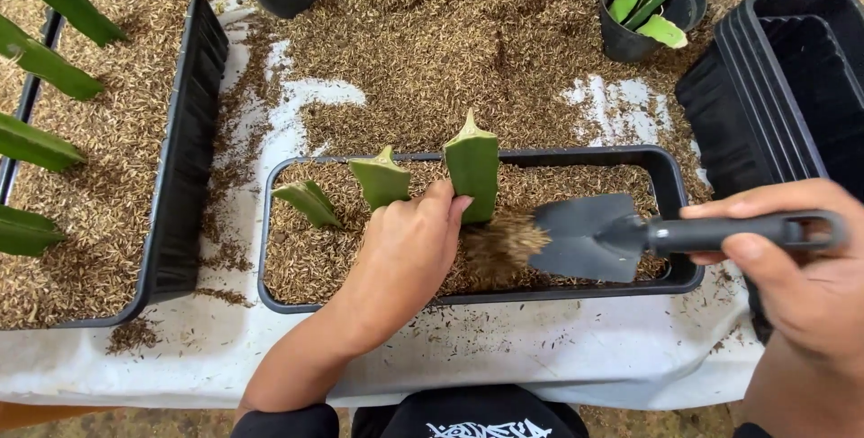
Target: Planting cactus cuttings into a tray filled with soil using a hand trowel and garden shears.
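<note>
Far left of the middle planter tray (670, 168): one larger black tray (184, 177), filled with husk mix, five green cuttings (40, 60) poking in along its left edge. On the white desk (540, 357), scattered husk (432, 51) behind the middle tray. Inside the middle tray, three green cuttings: a small leaning one (309, 201), a mid one (381, 180), a tall upright one (472, 172). Left hand (405, 253) over the tray's centre, fingers curled loosely, fingertips touching the tall cutting's base. Just right of that cutting, one grey hand trowel (585, 238), husk spilling off its tip. Right hand (805, 267) beyond the tray's right end, fingers wrapped tight around the trowel handle. Behind right, one black pot (621, 37) with cuttings; far right, a nested stack of empty black trays (783, 87).
</note>
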